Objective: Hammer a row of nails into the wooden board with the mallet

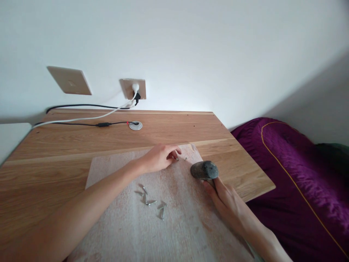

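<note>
My left hand (160, 157) reaches across a pale wooden board (174, 225) and pinches a small nail (177, 158) upright near the board's far edge. A second nail (185, 158) lies just to its right. My right hand (225, 198) grips the handle of a hammer, whose dark metal head (205, 170) hovers a short way right of the pinched nail. Several loose nails (152, 202) lie scattered on the board between my two forearms.
The board rests on a wooden desk (68, 153) against a white wall. Black and white cables (81, 120) run along the desk's back to a wall socket (133, 89). A purple bedcover (294, 182) lies right of the desk.
</note>
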The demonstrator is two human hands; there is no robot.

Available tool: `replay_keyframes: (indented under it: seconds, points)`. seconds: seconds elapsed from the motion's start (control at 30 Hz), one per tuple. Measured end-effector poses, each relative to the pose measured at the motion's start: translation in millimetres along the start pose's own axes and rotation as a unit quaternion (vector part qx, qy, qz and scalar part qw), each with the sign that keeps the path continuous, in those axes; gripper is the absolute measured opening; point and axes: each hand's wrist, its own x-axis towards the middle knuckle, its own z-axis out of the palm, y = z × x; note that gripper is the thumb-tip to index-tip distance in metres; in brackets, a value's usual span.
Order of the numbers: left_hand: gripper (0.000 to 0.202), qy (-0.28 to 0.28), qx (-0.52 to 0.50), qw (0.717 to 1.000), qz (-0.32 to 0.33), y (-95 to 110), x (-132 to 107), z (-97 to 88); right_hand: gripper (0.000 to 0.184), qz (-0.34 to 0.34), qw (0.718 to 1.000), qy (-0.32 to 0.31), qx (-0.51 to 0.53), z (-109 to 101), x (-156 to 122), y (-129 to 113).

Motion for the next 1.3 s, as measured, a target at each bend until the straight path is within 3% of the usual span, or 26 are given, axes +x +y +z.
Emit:
replay_keyframes:
  seconds: [0.27, 0.4, 0.6, 0.8, 0.97, 1.17, 1.3]
  points:
    - [0.039, 0.004, -0.018, 1.000, 0.005, -5, -1, 1.7, 0.030, 0.060, 0.990, -0.072, 0.105, -10, 8, -6]
    - [0.038, 0.019, -0.024, 1.000, 0.004, -7, -3, 1.9, 0.028, 0.033, 0.993, -0.060, 0.095, -18, 22, -18]
    - [0.052, 0.015, -0.036, 0.999, 0.031, -4, -5, 0.3, 0.027, -0.017, 0.996, -0.054, 0.073, -24, 48, -33]
    - [0.064, 0.022, -0.023, 0.998, 0.054, -2, -6, -1.0, 0.027, -0.054, 0.989, -0.119, 0.072, -19, 58, -34]
    - [0.060, 0.014, -0.010, 0.999, 0.032, -1, -5, -2.3, 0.028, -0.027, 0.995, -0.069, 0.072, -22, 60, -35]
    - [0.070, 0.015, 0.000, 0.999, 0.038, -2, -6, -1.2, 0.025, -0.048, 0.992, -0.093, 0.068, -25, 63, -36]
    - [0.066, -0.001, -0.006, 1.000, 0.020, 0, -5, -2.7, 0.029, -0.020, 0.997, -0.039, 0.065, -35, 63, -39]
